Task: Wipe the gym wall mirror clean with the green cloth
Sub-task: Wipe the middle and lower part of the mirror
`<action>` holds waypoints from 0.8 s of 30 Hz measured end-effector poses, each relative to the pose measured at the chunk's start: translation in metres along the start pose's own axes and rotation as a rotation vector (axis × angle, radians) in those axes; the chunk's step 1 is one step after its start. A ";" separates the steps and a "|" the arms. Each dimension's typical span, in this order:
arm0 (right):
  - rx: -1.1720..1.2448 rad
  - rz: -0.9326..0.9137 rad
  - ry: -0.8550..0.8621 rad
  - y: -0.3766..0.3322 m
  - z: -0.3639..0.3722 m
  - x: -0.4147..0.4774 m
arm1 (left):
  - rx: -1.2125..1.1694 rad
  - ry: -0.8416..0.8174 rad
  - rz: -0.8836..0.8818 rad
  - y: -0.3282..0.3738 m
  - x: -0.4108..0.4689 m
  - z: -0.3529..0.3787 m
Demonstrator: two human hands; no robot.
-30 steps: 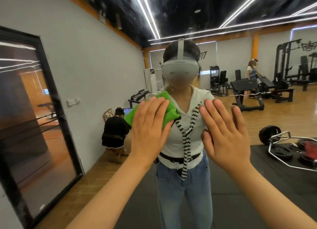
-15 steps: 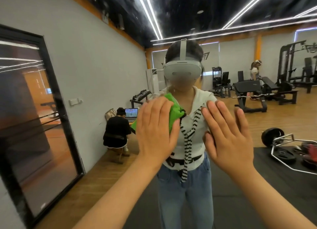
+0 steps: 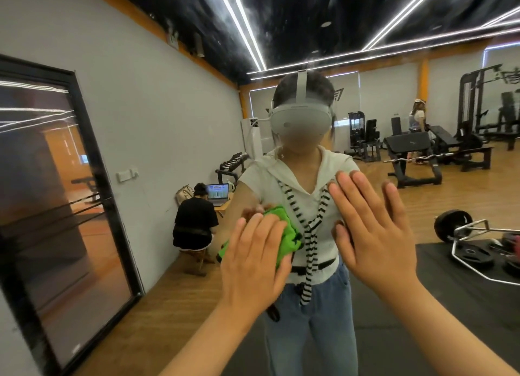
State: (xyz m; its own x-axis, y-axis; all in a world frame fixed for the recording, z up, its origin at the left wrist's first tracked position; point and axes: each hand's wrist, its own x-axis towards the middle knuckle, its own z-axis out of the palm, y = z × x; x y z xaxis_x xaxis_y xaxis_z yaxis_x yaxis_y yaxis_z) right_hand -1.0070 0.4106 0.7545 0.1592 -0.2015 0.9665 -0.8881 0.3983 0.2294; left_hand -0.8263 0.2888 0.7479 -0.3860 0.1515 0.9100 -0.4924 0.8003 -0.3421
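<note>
Two hands are raised close to the camera, both against the mirror [image 3: 174,116] that fills the whole view. On the left side, the left hand [image 3: 253,265] lies flat with its fingers straight and close together, pressing the green cloth [image 3: 284,234] onto the glass; the cloth is bunched under the palm and fingers, and its folds stick out past the fingertips and at the lower left edge of the hand. Just beside it, the right hand [image 3: 374,234] is laid on the glass with its fingers spread wide and holds nothing. Behind the hands the reflection shows the person [image 3: 309,195] in a white top with a striped scarf, blue jeans and a grey headset [image 3: 299,119] (the reflected arm reaches forward to meet the cloth). Further back on the left, a black-framed glass panel [image 3: 56,206] stands in the grey wall, and another person in black [image 3: 195,223] sits low by the wall facing a laptop [image 3: 217,191]. To the right, a barbell plate [image 3: 452,225] lies on a dark mat. Beyond it stand a weight bench [image 3: 410,156] and other machines on the wooden floor, with a standing figure [image 3: 418,116] near the far wall. Bright light strips [image 3: 242,23] run across the dark ceiling.
</note>
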 end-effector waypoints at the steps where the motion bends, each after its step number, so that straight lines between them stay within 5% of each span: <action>1: 0.000 0.002 -0.001 0.000 0.000 0.000 | 0.029 0.014 0.018 -0.007 0.007 0.000; 6: 0.002 0.004 0.002 0.000 0.001 -0.001 | -0.021 0.147 -0.185 -0.024 0.060 -0.008; 11: 0.004 0.005 -0.009 -0.001 0.000 0.000 | 0.025 0.068 0.011 -0.017 0.019 -0.002; 16: -0.005 0.005 -0.003 0.000 0.000 0.000 | -0.018 0.157 -0.085 -0.024 0.053 -0.001; 21: -0.007 0.005 -0.010 -0.001 -0.001 0.000 | 0.060 0.043 0.085 -0.020 0.014 -0.004; 24: -0.003 0.005 -0.007 -0.001 0.000 0.000 | 0.052 0.132 -0.016 -0.033 0.054 -0.004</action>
State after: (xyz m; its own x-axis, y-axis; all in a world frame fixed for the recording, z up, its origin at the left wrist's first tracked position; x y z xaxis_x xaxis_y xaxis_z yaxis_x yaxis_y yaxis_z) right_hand -1.0063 0.4107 0.7544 0.1517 -0.2062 0.9667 -0.8875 0.4020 0.2250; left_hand -0.8275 0.2731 0.8088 -0.2738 0.2166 0.9371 -0.5387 0.7726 -0.3360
